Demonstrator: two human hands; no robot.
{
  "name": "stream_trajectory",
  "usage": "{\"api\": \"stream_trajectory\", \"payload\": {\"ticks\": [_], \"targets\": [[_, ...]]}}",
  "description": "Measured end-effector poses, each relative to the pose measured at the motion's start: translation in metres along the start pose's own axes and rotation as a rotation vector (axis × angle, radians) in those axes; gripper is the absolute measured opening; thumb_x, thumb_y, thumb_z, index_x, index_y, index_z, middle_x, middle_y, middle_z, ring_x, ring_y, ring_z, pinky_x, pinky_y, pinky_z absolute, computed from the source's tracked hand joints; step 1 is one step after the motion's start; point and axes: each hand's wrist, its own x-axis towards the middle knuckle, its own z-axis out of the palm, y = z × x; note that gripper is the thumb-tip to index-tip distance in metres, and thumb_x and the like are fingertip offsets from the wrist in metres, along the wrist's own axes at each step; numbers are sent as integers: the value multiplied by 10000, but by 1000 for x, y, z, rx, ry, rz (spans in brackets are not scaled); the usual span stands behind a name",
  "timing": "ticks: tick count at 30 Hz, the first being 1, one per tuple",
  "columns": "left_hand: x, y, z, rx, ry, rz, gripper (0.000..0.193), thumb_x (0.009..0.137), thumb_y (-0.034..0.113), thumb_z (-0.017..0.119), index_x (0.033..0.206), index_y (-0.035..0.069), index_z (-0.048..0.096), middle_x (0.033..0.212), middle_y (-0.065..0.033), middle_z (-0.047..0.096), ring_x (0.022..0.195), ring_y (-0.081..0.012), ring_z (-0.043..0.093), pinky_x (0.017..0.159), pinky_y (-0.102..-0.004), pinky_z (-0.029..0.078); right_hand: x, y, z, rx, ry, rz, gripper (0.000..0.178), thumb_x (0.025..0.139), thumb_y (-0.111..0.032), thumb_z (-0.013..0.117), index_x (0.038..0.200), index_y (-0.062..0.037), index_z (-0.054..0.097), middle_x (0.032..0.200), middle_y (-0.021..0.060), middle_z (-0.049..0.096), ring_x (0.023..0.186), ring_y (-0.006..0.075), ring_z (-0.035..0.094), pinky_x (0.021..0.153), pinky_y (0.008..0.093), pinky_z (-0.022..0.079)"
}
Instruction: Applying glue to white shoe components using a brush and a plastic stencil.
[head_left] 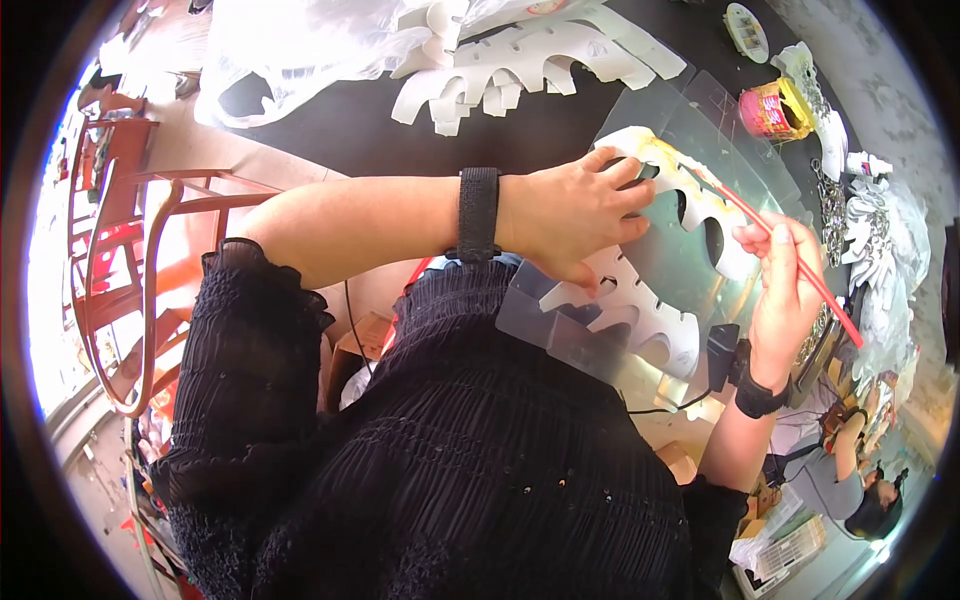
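My left hand (585,215) lies with fingers spread over the edge of a curved white cutout piece (708,208), its fingertips touching it. Yellowish paste coats the upper part of this piece. My right hand (785,275) grips a thin red-handled brush (738,204), whose pale tip rests at the coated edge. Beneath the work are clear plastic sheets (665,265). A second white cutout piece (655,325) with scalloped edges lies nearer to me, close to my left thumb. Beyond the brush stands a pink and yellow tub (766,112), with yellow smears about its rim.
More white cutouts (540,65) and a clear plastic bag (300,55) lie on the dark table (400,150). Metal chains (832,215) and bagged pieces (880,250) line the right side. A brown chair (155,270) stands left; another person (835,485) is at lower right.
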Motion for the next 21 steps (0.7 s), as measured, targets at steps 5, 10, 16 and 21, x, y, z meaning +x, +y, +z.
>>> {"api": "stream_trajectory", "payload": {"ticks": [5, 10, 16, 21], "targets": [[1, 0, -1, 1, -9, 5, 686, 608, 444, 723, 1113, 27, 521, 1231, -169, 380, 1141, -315, 349, 1003, -437, 266, -2, -5, -4, -2, -30, 21, 211, 927, -100, 404, 947, 57, 545, 802, 117, 624, 727, 155, 607, 702, 270, 472], [2, 0, -2, -4, -39, -4, 693, 617, 449, 715, 1132, 28, 523, 1243, -172, 373, 1163, -317, 332, 1012, -441, 256, -3, 0, -7, -27, -57, 18, 218, 930, -115, 398, 976, 55, 526, 816, 123, 611, 752, 172, 602, 729, 287, 467], [2, 1, -3, 2, -47, -16, 688, 616, 445, 716, 1131, 30, 527, 1247, -170, 370, 1162, -316, 332, 1011, -444, 257, -4, 4, -14, -18, -16, 30, 201, 923, -95, 411, 948, 54, 544, 805, 116, 621, 741, 157, 606, 713, 275, 476], [2, 0, -3, 7, -41, -9, 682, 616, 438, 717, 1130, 32, 525, 1241, -170, 373, 1158, -321, 335, 1008, -444, 260, -4, 4, -8, -45, -27, -10, 194, 921, -88, 417, 950, 57, 542, 817, 116, 619, 747, 159, 605, 729, 276, 478]]}}
